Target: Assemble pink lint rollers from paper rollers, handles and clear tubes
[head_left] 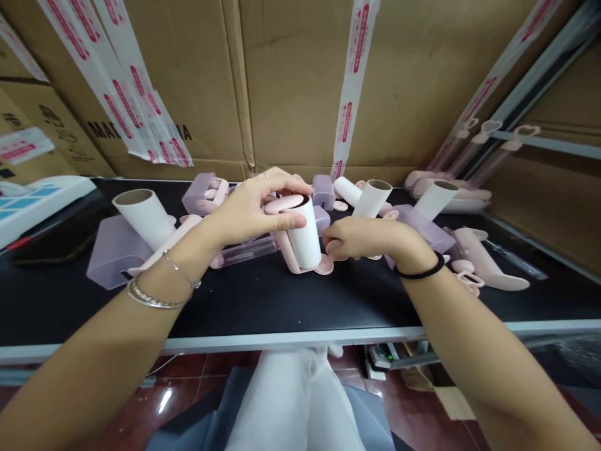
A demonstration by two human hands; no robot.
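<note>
My left hand (258, 210) curls around the top of a white cardboard-cored roll (307, 241), its thumb across the near side. The roll stands upright, slightly tilted, in a pink plastic frame (287, 254); a pink round cap (284, 204) sits beside its upper rim. At the frame's foot lies a pink disc (323, 264). Just to the right, my right hand (375, 238) is closed low over the table, with a small pink round piece (336, 250) at its fingertips. Its fingers partly hide that piece.
More white rolls (143, 216) lean on translucent purple boxes (117, 254) at both sides. A clear tube (248, 251) lies left of the frame. Pink handles (488, 260) and a screwdriver (516, 260) lie right. Large cardboard boxes (291, 81) stand behind the black tabletop (263, 307).
</note>
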